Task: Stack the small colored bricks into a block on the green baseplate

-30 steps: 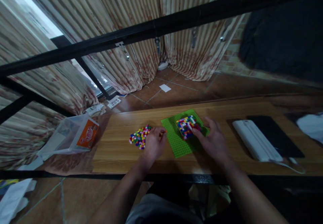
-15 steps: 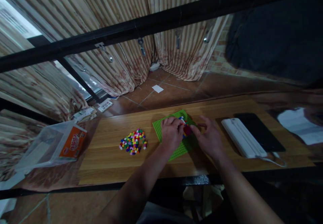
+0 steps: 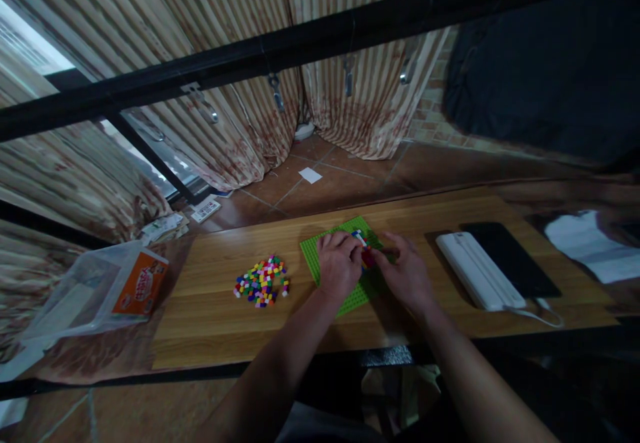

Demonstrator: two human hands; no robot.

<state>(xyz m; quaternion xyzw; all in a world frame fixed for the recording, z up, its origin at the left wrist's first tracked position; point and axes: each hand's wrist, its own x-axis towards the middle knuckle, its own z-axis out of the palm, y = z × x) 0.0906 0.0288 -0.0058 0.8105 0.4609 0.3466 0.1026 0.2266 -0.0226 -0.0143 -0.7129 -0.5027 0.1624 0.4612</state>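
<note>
A green studded baseplate (image 3: 316,260) lies on the wooden table (image 3: 210,323). On it stands a block of small multicoloured bricks (image 3: 362,242), mostly covered by my hands. My left hand (image 3: 339,266) rests over its left side with fingers curled and pressed on the bricks. My right hand (image 3: 406,275) closes in from the right, fingertips pinched against the block. A loose heap of small coloured bricks (image 3: 261,281) lies on the table to the left of the plate, apart from both hands.
A white power bank (image 3: 473,271) with a cable and a black phone (image 3: 510,260) lie right of the plate. A clear plastic box with an orange label (image 3: 107,290) sits at the table's left end. A black bar (image 3: 320,40) crosses above. White cloth (image 3: 590,246) lies far right.
My left hand left the loose heap and came right onto the brick block. My right hand has closed tighter against the block's right side. The view shifted slightly.
</note>
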